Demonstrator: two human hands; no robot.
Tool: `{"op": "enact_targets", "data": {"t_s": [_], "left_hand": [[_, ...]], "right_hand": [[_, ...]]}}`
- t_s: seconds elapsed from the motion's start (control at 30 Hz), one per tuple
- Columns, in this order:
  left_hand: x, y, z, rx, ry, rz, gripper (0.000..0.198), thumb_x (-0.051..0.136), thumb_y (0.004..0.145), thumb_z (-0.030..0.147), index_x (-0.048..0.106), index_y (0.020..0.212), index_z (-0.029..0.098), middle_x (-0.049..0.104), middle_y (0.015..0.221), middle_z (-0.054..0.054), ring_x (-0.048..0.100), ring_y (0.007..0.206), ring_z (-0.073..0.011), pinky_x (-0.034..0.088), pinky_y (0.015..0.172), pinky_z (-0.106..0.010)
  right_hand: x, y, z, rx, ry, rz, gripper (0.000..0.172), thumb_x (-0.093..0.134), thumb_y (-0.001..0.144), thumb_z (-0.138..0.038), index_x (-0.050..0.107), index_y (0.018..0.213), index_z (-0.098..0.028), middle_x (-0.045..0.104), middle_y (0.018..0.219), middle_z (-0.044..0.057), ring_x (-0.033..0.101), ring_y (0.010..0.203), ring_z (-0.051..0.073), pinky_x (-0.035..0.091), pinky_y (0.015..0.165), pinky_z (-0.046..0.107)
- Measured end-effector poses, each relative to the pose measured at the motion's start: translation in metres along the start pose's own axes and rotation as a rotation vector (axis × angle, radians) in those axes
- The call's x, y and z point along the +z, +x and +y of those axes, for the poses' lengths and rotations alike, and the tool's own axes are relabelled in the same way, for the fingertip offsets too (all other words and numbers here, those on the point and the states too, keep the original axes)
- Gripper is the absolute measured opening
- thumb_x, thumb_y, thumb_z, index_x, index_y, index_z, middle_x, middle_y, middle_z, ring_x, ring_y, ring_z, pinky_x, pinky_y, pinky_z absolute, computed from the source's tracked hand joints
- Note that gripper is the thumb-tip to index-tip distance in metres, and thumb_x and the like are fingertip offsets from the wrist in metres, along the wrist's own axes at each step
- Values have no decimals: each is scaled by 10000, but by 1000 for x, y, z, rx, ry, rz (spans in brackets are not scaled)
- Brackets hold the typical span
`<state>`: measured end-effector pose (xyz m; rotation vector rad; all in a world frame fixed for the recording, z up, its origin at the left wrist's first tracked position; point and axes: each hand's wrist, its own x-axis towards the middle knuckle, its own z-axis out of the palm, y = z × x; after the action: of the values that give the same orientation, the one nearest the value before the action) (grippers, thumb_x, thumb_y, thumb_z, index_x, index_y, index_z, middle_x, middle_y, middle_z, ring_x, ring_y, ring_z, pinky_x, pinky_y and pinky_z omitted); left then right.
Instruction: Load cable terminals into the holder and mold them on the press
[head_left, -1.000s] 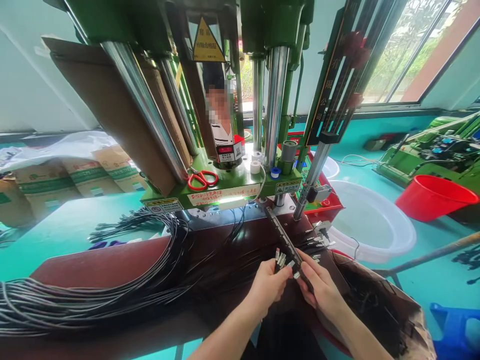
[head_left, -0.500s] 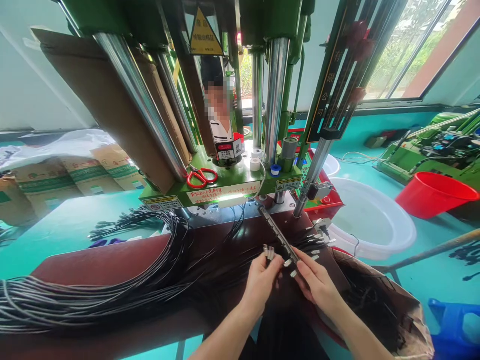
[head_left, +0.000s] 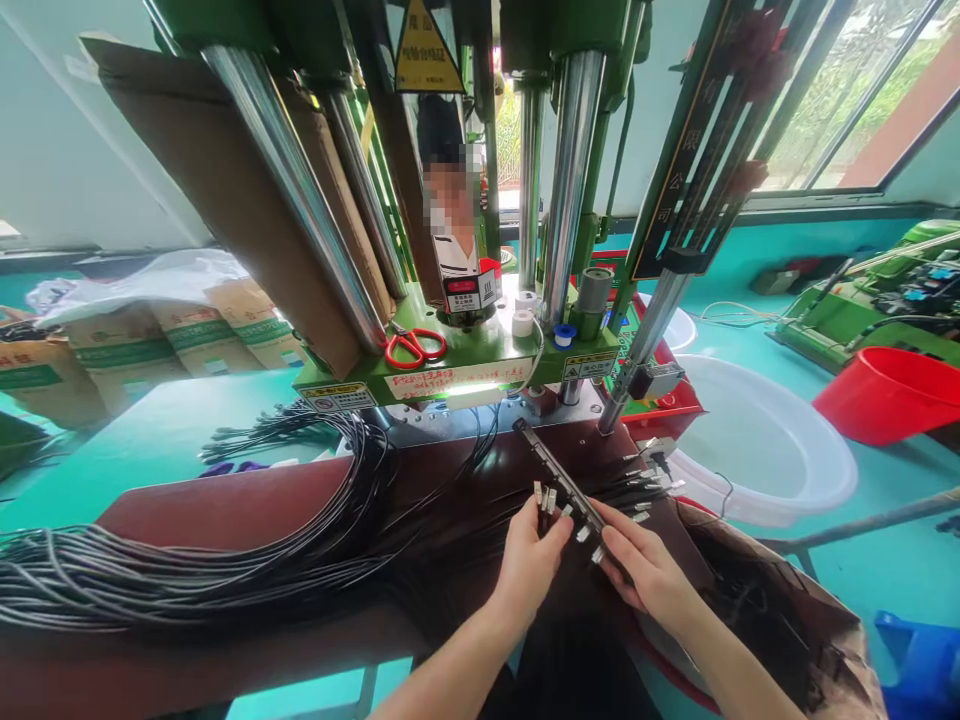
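Observation:
My left hand [head_left: 529, 560] is closed around several black cables with silver plugs [head_left: 551, 498] that stick up past the fingers. One plug, by the thumb, is close to a long, narrow metal bar [head_left: 559, 472]; whether it touches the bar I cannot tell. My right hand [head_left: 643, 565] grips the near end of this bar, which slants away toward the press. Along the bar's near edge sit a couple of silver plugs [head_left: 583, 535]. The undersides of both hands' grips are hidden.
Ahead stands a green press [head_left: 495, 345] with steel columns and red-handled scissors [head_left: 415, 348] on its ledge. A thick bundle of black cables [head_left: 225, 570] lies along the brown table [head_left: 247, 500] at left. More plugs [head_left: 652, 480] lie at right, beside a white tub [head_left: 765, 440].
The plugs in my left hand have spread apart, and one now stands by the thumb near the bar. My right hand still holds the bar. The whole view has shifted slightly.

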<state>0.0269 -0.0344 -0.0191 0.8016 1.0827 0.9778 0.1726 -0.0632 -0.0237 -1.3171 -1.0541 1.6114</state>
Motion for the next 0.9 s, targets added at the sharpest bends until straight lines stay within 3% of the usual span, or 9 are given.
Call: {"op": "enact_targets", "data": {"t_s": [0.1, 0.47, 0.6, 0.67, 0.73, 0.8, 0.9], "left_hand": [[-3, 1, -1, 19, 8, -52, 254, 642, 683, 340, 446, 699, 179, 324, 447, 118, 240, 317, -6, 154, 318, -161], [-8, 2, -4, 1, -33, -28, 330, 692, 621, 402, 449, 651, 180, 325, 381, 118, 246, 291, -22, 157, 305, -171], [-12, 2, 3, 139, 10, 21, 309, 625, 704, 441, 517, 699, 151, 486, 519, 48, 394, 410, -47, 287, 370, -170], [-15, 1, 8, 183, -47, 92, 318, 543, 764, 484, 509, 773, 168, 434, 508, 71, 337, 400, -38, 266, 368, -161], [-17, 0, 11, 148, -111, 130, 319, 471, 796, 524, 442, 811, 208, 304, 465, 113, 204, 359, -31, 166, 337, -154], [-19, 0, 11, 93, -113, 105, 315, 475, 792, 527, 377, 781, 228, 258, 472, 124, 151, 358, -28, 115, 338, -151], [-18, 1, 8, 33, -70, 54, 316, 590, 735, 458, 391, 732, 213, 279, 478, 120, 180, 367, -18, 134, 356, -153]], "right_hand": [[-1, 1, 1, 9, -4, -12, 680, 524, 776, -585, 406, 1318, -191, 362, 495, -69, 289, 405, 46, 173, 322, 131], [4, 3, 5, -64, -128, -47, 561, 495, 823, -530, 448, 1292, -225, 356, 549, -65, 276, 448, 54, 208, 385, 172], [1, 1, 3, -44, -58, -16, 628, 510, 803, -551, 426, 1310, -189, 357, 494, -74, 250, 382, 40, 154, 338, 165], [-1, 0, 1, -15, -13, 16, 662, 528, 787, -558, 411, 1320, -185, 364, 474, -78, 240, 360, 34, 146, 323, 159], [-2, 0, 0, 14, 17, 28, 692, 548, 767, -570, 408, 1323, -183, 364, 462, -80, 241, 353, 32, 155, 317, 152], [-3, 0, -1, 28, 23, 23, 714, 566, 743, -585, 422, 1315, -183, 373, 458, -78, 246, 346, 30, 156, 310, 149], [-2, 1, -2, 28, 7, 10, 717, 582, 718, -603, 458, 1289, -188, 401, 461, -68, 263, 338, 30, 147, 299, 149]]}}
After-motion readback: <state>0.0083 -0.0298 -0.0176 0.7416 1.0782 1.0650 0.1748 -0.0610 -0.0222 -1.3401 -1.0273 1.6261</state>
